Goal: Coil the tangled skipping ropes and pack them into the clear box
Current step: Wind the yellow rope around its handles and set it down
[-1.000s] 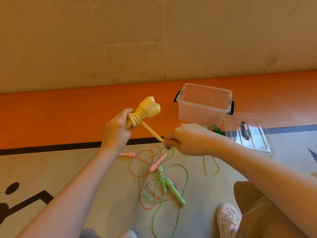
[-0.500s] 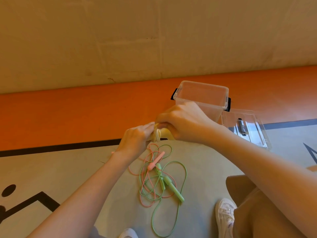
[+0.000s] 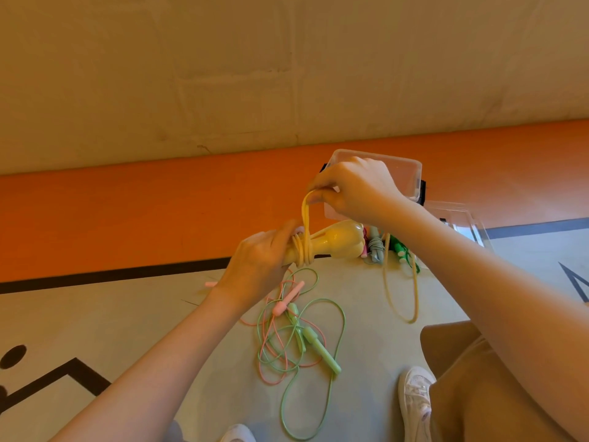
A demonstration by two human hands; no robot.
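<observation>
Risk first. The thin yellow rubbery skipping-rope cord (image 3: pixel 308 215) is being wound round the neck of the bulbous yellow plastic handles (image 3: pixel 338 239), and only a few turns sit there, bunched close to the left fingers. If tension drops, these turns will probably slide off the narrow neck and the coil will spring open. The loose tail of the same cord hangs down to the floor (image 3: pixel 159 330) in a long loop below the right forearm — it could snag on the person's knee or on the white shoe (image 3: pixel 416 397) and jerk the winding loose. A second hazard: the tangle of the pale green plastic skipping rope (image 3: pixel 322 349) and the pink plastic skipping rope (image 3: pixel 287 299) lies directly beneath the work, and the dangling yellow tail could catch in it.

Grip, left hand (image 3: pixel 258 260): closed round the slim end of the yellow handles, fingers curled, holding them roughly level above the floor.

Grip, right hand (image 3: pixel 353 189): closed in a pinch on the yellow cord, thumb and fingertips drawing a strand upward from the handle neck, taut.

Location of task items: the clear plastic storage box (image 3: pixel 411 177) stands open on the floor behind the right hand, its clear lid (image 3: pixel 459 218) lying beside it. Small bundles — grey, green and pink — rest on the floor near the box; whether they are finished coils cannot be told.
</observation>
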